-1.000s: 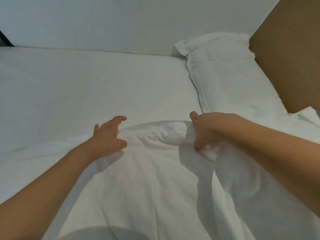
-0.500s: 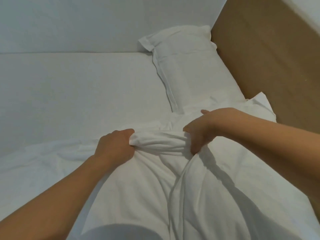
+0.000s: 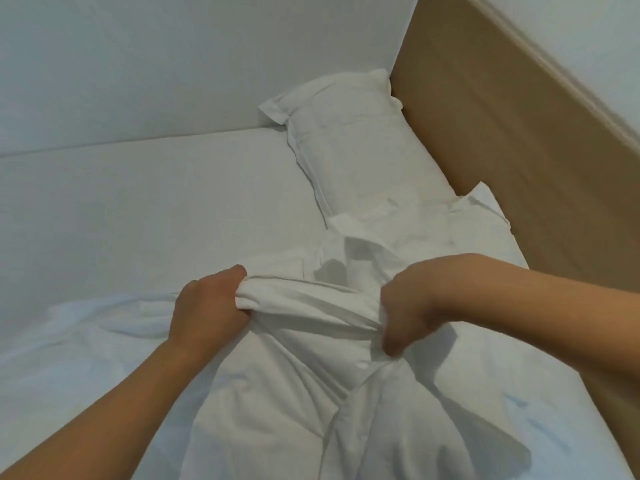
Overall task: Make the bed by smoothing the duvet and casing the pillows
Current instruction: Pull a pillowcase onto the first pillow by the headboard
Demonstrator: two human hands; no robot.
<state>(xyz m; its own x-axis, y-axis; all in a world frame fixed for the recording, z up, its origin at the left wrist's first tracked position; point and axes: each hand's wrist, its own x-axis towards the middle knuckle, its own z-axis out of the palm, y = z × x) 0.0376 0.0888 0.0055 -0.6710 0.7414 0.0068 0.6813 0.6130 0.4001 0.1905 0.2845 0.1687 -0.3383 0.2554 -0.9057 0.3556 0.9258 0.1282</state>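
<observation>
White sheeted mattress (image 3: pixel 145 209) meets wooden headboard (image 3: pixel 512 161); cased pillow (image 3: pixel 356 143) lies against it. Below the pillow, left hand (image 3: pixel 207 306) and right hand (image 3: pixel 408 306) each grip the bunched duvet (image 3: pixel 311 375) edge.

Pillow (image 3: pixel 349 147) lies beyond duvet (image 3: pixel 311 393), against headboard (image 3: pixel 512 150) on its right.

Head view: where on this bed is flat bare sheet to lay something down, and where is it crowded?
Free: the flat white bed sheet, bordered by the white wall, the cased white pillow and the bunched white duvet. Crowded: by the tan wooden headboard, where left hand and right hand grip the duvet.
</observation>
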